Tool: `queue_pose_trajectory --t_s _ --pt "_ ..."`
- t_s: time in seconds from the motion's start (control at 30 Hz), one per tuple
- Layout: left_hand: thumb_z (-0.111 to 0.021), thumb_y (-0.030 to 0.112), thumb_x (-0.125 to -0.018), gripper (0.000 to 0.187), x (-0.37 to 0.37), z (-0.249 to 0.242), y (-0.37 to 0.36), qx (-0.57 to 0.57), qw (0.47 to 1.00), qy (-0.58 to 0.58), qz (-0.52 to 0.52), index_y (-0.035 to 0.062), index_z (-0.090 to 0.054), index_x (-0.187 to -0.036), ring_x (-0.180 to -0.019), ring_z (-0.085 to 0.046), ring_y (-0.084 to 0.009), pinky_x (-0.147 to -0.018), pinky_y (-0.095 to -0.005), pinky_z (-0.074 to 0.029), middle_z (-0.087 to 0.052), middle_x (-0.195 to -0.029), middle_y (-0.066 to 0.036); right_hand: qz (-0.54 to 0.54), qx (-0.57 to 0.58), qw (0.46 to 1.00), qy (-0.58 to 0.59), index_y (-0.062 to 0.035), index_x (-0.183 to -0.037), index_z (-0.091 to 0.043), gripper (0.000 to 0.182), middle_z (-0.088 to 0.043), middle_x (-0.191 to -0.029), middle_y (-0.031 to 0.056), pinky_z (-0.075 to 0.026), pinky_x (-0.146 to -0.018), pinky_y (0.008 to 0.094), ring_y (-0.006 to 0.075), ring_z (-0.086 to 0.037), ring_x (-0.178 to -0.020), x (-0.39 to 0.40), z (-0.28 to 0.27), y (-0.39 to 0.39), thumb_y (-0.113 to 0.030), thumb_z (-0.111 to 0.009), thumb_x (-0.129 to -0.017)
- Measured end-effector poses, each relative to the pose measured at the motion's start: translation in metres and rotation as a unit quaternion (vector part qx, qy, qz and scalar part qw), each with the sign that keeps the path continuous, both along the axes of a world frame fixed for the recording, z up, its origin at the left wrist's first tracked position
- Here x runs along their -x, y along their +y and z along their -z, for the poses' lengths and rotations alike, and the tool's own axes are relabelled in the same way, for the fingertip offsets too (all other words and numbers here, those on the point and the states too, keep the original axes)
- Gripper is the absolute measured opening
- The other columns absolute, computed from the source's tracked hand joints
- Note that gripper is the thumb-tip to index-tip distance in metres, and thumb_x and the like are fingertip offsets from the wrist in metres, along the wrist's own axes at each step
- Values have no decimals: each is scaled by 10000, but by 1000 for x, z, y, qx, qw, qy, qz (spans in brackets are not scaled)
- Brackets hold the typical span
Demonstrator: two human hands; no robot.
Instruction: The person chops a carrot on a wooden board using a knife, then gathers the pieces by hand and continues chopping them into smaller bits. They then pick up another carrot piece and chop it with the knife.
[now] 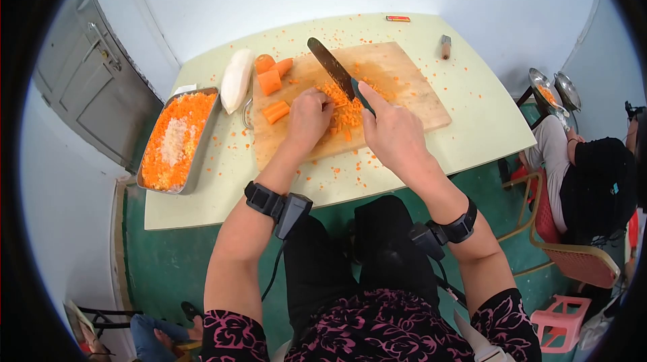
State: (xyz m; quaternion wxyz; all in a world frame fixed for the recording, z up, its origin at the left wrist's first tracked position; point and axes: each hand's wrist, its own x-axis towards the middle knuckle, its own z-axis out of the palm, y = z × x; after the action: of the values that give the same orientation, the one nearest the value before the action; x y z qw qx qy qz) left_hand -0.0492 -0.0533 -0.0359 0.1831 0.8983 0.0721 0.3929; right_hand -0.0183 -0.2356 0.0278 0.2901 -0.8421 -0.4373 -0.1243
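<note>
My right hand (397, 129) is wrapped round the dark green handle of a kitchen knife (329, 66), its long blade angled to the upper left over the cutting board (418, 92). Close to the blade, my left hand (310, 121) is closed, with curled fingers pressing on carrot strips that are mostly hidden beneath them. Finely diced carrot (347, 114) lies heaped between both hands. Cut carrot chunks (269, 82) rest on the board's left side, and a split carrot piece (275, 112) is beside my left hand.
On the table's left are a peeled white radish (236, 82) and a metal tray (202, 153) of diced carrot with a pale heap on top. A peeler-like tool (445, 47) and a red lighter-like item (397, 18) lie at the back. Another person (593, 180) sits at right.
</note>
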Motion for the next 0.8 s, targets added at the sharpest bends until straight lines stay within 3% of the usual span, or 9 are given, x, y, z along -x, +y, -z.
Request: queue_pose_trajectory --t_s 0.43,0.8 --pt "-655 20 -678 118 4 -5 0 -16 999 36 17 -18 -678 -788 -742 -613 -298 -674 -355 -497 -641 -832 -147 12 -5 1000 -8 -29 -1191 -535 384 -576 -584 168 -472 -525 412 324 -590 -554 -8 5 -1 -124 -549 -820" --pt "-674 28 -678 117 6 -8 -3 9 999 45 -13 -16 -676 -786 -727 -613 -309 -665 -364 -490 -638 -774 -168 -4 -25 1000 -3 -31 -1188 -538 364 -584 -590 172 -474 -530 422 330 -592 -553 -6 -2 -1 -120 -520 -836"
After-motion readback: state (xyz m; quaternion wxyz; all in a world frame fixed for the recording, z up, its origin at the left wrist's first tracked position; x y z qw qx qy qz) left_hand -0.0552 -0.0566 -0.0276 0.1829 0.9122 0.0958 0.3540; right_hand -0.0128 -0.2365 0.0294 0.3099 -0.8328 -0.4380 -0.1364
